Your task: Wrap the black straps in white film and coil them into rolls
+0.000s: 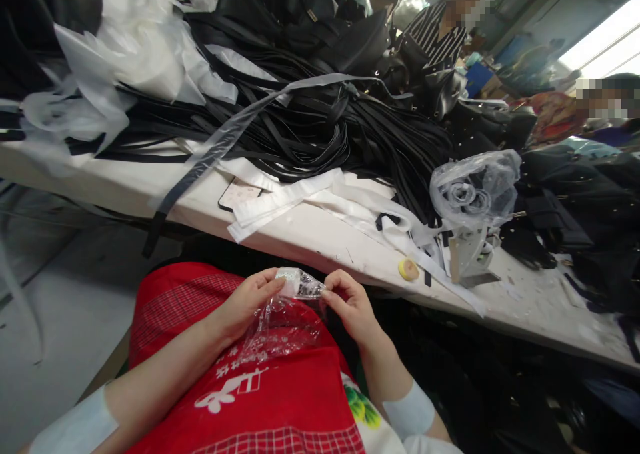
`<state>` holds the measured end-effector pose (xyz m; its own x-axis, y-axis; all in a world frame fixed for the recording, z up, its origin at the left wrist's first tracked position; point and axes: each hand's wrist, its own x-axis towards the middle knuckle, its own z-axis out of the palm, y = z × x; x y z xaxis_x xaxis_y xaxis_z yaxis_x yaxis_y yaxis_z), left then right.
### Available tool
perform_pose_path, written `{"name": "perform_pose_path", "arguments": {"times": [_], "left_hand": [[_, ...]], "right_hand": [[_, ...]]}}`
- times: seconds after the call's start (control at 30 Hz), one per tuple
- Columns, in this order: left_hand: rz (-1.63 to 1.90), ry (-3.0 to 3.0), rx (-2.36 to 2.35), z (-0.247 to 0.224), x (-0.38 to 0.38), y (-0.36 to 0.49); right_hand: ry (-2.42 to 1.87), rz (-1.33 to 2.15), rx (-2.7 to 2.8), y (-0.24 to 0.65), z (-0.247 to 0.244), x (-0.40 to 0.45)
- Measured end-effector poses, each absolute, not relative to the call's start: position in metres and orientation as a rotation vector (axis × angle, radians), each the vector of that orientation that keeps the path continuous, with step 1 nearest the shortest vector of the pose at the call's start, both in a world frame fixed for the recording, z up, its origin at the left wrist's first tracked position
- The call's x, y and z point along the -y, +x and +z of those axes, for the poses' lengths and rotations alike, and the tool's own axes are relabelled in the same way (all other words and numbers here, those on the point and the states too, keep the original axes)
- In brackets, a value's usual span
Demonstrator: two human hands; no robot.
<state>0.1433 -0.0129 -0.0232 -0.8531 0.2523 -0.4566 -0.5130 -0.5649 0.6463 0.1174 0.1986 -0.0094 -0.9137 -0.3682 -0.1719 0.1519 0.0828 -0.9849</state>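
Observation:
Above a red apron (280,394), my left hand (254,299) pinches a small clear plastic packet (295,284) with a white part at its left end. The fingers of my right hand (347,301) close on the packet's right end. Loose crinkled clear film hangs from the packet over the apron. What lies inside the packet is too small to make out. Both hands are just in front of the near edge of the white table (300,234).
Black straps (320,134) pile across the table, with white strips (320,191), a phone-like item (240,193), a yellow roll (409,269) and a clear plastic bag (475,187). Black bags lie behind. A person in stripes (435,37) is across the table; another is at far right.

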Motion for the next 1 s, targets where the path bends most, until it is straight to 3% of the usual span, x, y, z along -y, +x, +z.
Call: {"name": "perform_pose_path", "arguments": {"times": [0.27, 0.5, 0.67, 0.83, 1.0], "left_hand": [[2.466, -0.418, -1.389, -0.035, 0.014, 0.140], [2.489, -0.317, -1.067, -0.041, 0.007, 0.146], [2.200, -0.180, -0.830, -0.056, -0.014, 0.167], [2.105, -0.107, -1.020, -0.063, -0.018, 0.173], [2.031, 0.049, -1.294, -0.062, -0.015, 0.167]], "right_hand": [[0.029, -2.222, -1.501, 0.120, -0.017, -0.197], [-0.127, -2.157, -1.502, 0.120, -0.022, -0.187], [0.070, -1.958, -1.402, 0.143, -0.045, -0.182], [0.519, -2.196, -1.220, 0.175, -0.047, -0.192], [0.561, -2.131, -1.456, 0.182, -0.046, -0.199]]}}
